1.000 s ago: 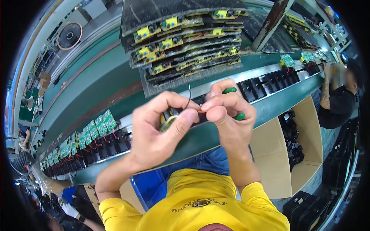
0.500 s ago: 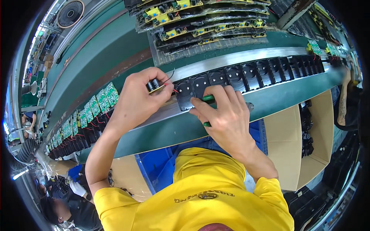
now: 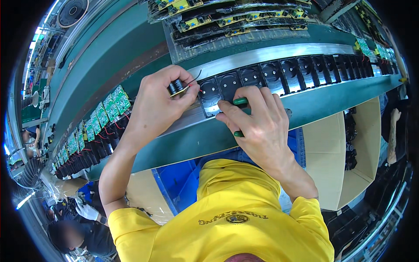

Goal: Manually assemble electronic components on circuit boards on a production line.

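Right hand (image 3: 262, 126) is closed around a green-handled tool (image 3: 239, 101), with its index fingertip pressed on the nearest black plastic socket housing (image 3: 211, 95) in a row lying on the green surface (image 3: 323, 102). Left hand (image 3: 159, 100), just beside and to the left, pinches a small black wound coil with a yellow band (image 3: 176, 86) between thumb and fingers; thin wire leads project from the coil toward that housing. Further along the surface, the row of black housings (image 3: 305, 70) runs to the right. Beyond it lie trays of yellow circuit boards (image 3: 227, 17). Green circuit boards (image 3: 104, 113) stand at the left.
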A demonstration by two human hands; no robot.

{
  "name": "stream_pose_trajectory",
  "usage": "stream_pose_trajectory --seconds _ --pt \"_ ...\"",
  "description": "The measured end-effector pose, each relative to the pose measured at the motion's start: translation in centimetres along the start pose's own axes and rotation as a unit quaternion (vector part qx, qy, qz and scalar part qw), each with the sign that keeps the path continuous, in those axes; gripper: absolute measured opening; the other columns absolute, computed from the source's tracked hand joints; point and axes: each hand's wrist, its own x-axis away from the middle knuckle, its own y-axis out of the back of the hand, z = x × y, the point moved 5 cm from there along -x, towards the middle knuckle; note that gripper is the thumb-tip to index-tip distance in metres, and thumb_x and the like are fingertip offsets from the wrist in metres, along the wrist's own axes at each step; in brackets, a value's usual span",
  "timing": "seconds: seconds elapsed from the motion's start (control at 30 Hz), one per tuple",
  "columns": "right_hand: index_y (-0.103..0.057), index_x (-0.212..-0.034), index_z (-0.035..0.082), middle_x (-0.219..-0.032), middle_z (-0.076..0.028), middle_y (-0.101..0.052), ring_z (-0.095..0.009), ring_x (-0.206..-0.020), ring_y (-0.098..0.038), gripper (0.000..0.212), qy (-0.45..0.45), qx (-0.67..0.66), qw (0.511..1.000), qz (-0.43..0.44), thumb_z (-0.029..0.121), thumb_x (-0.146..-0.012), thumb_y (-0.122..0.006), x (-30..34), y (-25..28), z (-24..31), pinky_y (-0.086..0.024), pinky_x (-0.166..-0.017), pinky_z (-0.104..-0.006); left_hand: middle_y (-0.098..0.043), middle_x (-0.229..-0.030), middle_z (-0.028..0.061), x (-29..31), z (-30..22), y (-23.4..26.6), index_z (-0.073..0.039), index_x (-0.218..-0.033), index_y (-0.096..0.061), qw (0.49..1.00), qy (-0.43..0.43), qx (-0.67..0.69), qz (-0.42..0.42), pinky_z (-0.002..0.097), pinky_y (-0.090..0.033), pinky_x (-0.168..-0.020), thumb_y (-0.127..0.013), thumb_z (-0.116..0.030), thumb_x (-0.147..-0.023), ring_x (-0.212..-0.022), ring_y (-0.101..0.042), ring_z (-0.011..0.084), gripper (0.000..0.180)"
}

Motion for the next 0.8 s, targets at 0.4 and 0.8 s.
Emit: stream_pose_trajectory --seconds 0.4,0.8 --pt "-0.089 -0.105 0.012 -0.112 -0.003 -0.065 -0.021 -0.09 -0.059 0.02 -0.006 -0.007 1.0 0.005 0.018 -0.086 -0.094 -0.13 0.14 -0.06 -0.053 -0.078 -0.0357 -0.081 -0.092 0.0099 0.04 -0.68 -0.31 0.004 -0.096 -0.078 1.0 -0.019 -0.005 -0.005 0.0331 -0.059 -0.074 -0.083 -0.002 -0.091 -0.075 -0.068 0.0204 0.01" --pt "-0.09 -0.105 0.013 -0.113 -0.004 -0.065 -0.021 -0.09 -0.058 0.019 -0.01 -0.007 1.0 0.007 0.019 -0.088 -0.094 -0.09 0.11 -0.14 -0.053 -0.078 -0.0347 -0.081 -0.091 0.0084 -0.1 -0.32 -0.34 0.004 -0.096 -0.078 1.0 -0.005 -0.01 -0.006 0.0315 -0.057 -0.074 -0.082 -0.003 -0.091 -0.075 -0.067 0.0187 0.009"
